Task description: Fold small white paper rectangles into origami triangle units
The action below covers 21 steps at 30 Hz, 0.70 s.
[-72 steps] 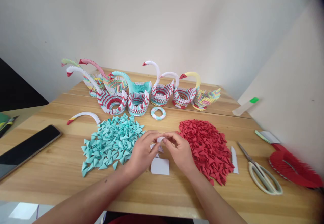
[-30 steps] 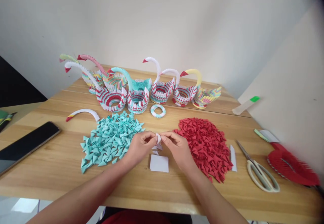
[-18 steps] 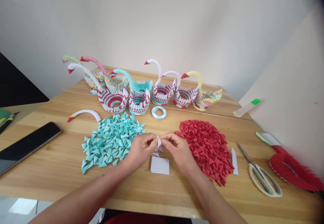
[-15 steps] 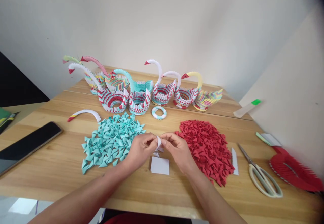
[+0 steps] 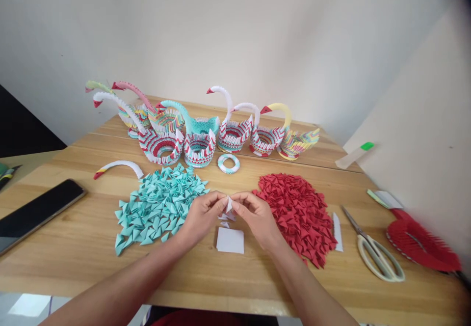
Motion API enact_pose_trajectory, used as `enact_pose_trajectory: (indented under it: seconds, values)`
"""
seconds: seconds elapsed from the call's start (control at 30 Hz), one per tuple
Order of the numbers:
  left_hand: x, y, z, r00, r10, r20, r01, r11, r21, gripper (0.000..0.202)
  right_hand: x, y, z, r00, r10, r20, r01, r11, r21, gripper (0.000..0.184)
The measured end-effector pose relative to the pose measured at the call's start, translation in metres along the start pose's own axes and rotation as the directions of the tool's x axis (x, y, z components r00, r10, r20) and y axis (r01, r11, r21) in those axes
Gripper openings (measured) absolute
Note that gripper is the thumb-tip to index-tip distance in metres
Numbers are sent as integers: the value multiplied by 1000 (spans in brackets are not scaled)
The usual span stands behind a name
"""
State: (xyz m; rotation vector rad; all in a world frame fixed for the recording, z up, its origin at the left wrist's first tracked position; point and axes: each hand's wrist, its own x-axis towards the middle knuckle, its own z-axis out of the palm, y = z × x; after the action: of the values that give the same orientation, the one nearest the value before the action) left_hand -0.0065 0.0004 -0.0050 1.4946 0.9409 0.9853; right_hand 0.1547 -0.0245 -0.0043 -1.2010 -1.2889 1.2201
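Note:
My left hand (image 5: 200, 216) and my right hand (image 5: 255, 215) meet at the middle of the wooden table (image 5: 91, 247). Both pinch a small folded white paper piece (image 5: 228, 204) between their fingertips, just above the tabletop. Below it lie a few finished white folded pieces (image 5: 225, 217) and a stack of white paper rectangles (image 5: 230, 240). A heap of teal folded triangles (image 5: 158, 205) spreads to the left of my left hand. A heap of red folded triangles (image 5: 296, 210) spreads to the right of my right hand.
Several paper swans (image 5: 200, 134) stand in a row at the back, with a small teal ring (image 5: 228, 163) and a loose white swan neck (image 5: 117, 167) before them. A black phone (image 5: 37, 213) lies left. Scissors (image 5: 375, 252), a white strip (image 5: 337, 225) and a red fan-shaped piece (image 5: 419, 245) lie right.
The white piece between my fingers has gone from a flatter strip to a narrower upright point. My hands have stayed in the same place; the view shifted slightly.

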Motion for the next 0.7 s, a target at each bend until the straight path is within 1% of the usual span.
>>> enact_pose_trajectory:
  seconds: [0.17, 0.33, 0.53, 0.7]
  values:
    - [-2, 4, -1, 1000, 29, 2, -30, 998, 50, 29, 0, -2, 1, 1000, 11, 17, -11, 1000, 3, 22]
    - [-3, 8, -2, 999, 21, -29, -18, 995, 95, 27, 0, 0, 2, 998, 27, 57, -29, 999, 32, 20]
    - [-1, 5, -1, 1000, 27, -9, -27, 999, 26, 28, 0, 0, 0, 999, 32, 38, -34, 997, 63, 18]
    - [0, 1, 0, 1000, 25, 1, -25, 1000, -5, 24, 0, -2, 1, 999, 29, 40, -33, 996, 82, 19]
